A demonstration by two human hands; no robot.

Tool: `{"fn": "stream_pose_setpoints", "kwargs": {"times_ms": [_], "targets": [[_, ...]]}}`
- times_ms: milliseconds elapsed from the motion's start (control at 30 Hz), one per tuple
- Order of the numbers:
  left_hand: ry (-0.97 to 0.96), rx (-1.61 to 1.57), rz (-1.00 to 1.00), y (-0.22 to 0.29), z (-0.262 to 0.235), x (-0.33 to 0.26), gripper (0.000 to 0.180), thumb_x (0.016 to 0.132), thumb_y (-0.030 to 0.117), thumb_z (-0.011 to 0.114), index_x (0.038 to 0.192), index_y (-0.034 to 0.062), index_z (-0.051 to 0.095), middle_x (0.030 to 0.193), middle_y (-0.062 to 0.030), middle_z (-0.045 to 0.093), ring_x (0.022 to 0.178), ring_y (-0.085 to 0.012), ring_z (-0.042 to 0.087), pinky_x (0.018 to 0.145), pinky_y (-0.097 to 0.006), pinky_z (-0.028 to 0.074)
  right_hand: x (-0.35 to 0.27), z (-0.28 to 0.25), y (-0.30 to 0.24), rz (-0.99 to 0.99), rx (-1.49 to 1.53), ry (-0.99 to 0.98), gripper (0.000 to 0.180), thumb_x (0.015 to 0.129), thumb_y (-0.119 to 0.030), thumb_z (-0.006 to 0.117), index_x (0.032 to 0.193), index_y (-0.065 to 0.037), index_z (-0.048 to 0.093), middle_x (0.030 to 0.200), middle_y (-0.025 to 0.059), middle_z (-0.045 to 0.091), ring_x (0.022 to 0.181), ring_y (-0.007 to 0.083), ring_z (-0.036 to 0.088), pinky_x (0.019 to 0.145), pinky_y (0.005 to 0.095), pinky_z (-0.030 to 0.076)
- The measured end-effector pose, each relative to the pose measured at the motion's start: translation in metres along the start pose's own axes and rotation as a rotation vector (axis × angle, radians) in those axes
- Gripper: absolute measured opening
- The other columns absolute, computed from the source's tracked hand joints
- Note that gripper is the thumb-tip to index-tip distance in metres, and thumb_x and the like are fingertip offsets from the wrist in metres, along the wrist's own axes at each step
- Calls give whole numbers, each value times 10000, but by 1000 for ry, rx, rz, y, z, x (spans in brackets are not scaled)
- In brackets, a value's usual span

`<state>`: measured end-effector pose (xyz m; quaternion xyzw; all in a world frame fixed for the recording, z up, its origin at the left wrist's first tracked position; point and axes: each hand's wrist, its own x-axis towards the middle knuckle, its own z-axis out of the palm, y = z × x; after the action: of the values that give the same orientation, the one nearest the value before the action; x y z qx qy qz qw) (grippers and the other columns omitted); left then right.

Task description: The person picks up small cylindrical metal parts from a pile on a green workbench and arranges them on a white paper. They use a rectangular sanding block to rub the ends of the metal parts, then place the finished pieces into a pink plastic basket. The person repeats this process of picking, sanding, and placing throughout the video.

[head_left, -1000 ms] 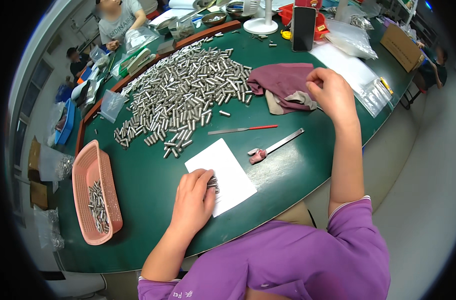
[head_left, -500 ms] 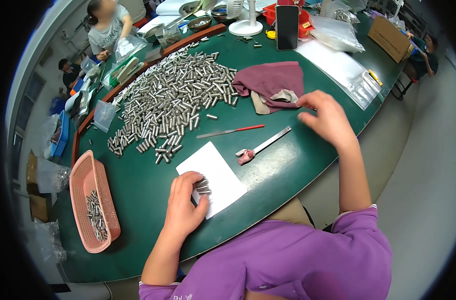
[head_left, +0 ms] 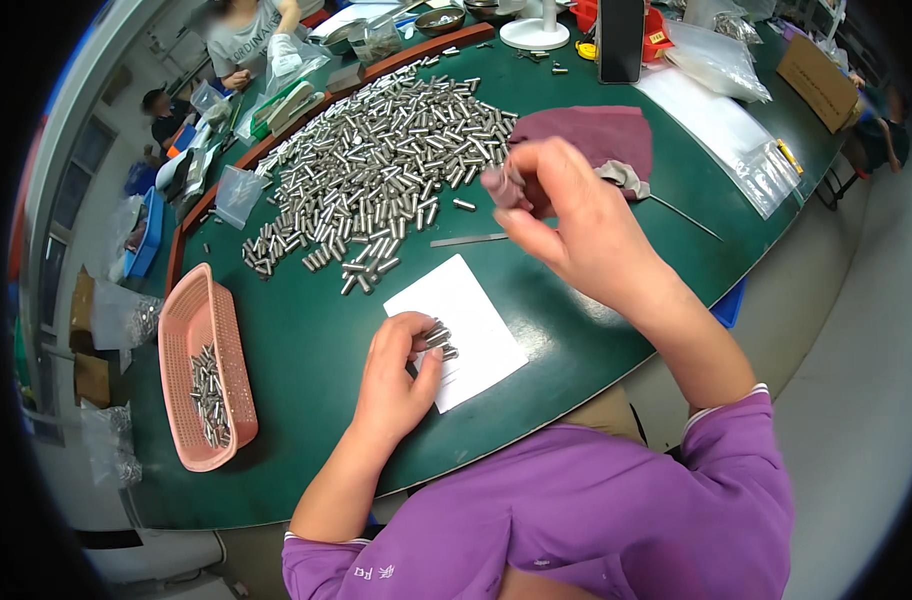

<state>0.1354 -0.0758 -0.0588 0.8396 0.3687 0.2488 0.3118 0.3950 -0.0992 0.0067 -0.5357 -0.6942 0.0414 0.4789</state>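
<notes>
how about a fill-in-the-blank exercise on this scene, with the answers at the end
The left hand holds a few metal pins on a white sheet of ____.
The hand raised with the wrapped tool is the person's ____ one.
The colour of the tabletop is ____.
The basket with more pins inside is ____ in colour.

Missing words: paper; right; green; pink.

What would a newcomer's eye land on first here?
Likely the big heap of metal pins, upper left of centre. Then the pink basket at left, with more pins, and the right hand, right of centre, holding a pink-wrapped tool. The left hand curves around a few pins on white paper.
</notes>
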Motion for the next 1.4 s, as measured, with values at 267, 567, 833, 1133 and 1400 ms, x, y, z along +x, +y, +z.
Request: {"fn": "stream_pose_setpoints", "kwargs": {"times_ms": [267,567,833,1133,1400], "targets": [[36,48,61,0,1,2,310,793,-30,657,1090,17,580,1083,-114,596,835,-222,590,740,-320,510,24,59,-14,10,232,122,433,791,-140,789,1033,-66,438,841,54,626,737,169,673,654,298,555],[84,21,74,-4,0,6,169,831,-31,624,992,18,631,1005,-110,625,801,-228,620,696,-316,520,3,88,-2,-107,490,-116,303,837,-209,746,1099,-92,648,938,34,622,689,141,580,680,241,489],[-19,-6,-180,-7,-11,28,68,850,41,674,904,0,678,859,-66,629,721,-146,618,662,-275,502,10,94,-3,229,1238,-281,384,987,-414,558,912,-45,635,743,-8,548,644,55,465,602,224,409],[-63,-45,-312,-4,-13,35,104,828,62,699,909,-3,693,815,-60,598,703,-138,608,671,-274,505,22,101,-24,274,1081,-145,364,1023,-309,513,741,-80,504,593,-37,467,539,48,431,482,217,368],[-23,-61,-259,-4,-12,32,79,827,47,700,892,3,694,821,-54,594,695,-117,599,665,-256,504,16,100,-25,321,1210,-41,437,1027,-367,497,699,-80,465,579,-27,431,533,54,401,496,233,339]]}}
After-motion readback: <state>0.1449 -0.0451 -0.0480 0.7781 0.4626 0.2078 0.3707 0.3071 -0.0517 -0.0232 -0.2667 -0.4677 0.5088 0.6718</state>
